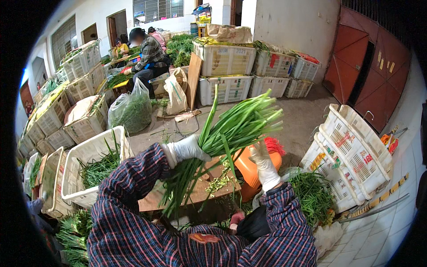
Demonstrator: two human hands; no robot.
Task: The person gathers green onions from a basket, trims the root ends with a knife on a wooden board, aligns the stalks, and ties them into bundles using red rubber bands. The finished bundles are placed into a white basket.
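My left hand (pixel 186 149), in a white glove, grips a bunch of long flat green leaves, likely garlic chives (pixel 230 128). The pale cut ends point up and right, and the leafy tips hang below my wrist. Just under the cut ends is my right hand (pixel 263 163), also gloved, with its fingers partly spread and nothing visible in it. Behind it stands an orange plastic stool or tub (pixel 247 167) with a bundle of red ties (pixel 274 146) on it. Short cut stalk pieces (pixel 220 182) lie scattered on the wooden board (pixel 156 203) below the bunch.
At my left is a white plastic crate (pixel 80 193) with loose greens. Stacked white crates (pixel 350 153) and a heap of greens (pixel 312 193) stand at right. A clear bag of greens (pixel 131 110) sits ahead, near a seated person (pixel 150 53). More crates (pixel 225 60) line the wall.
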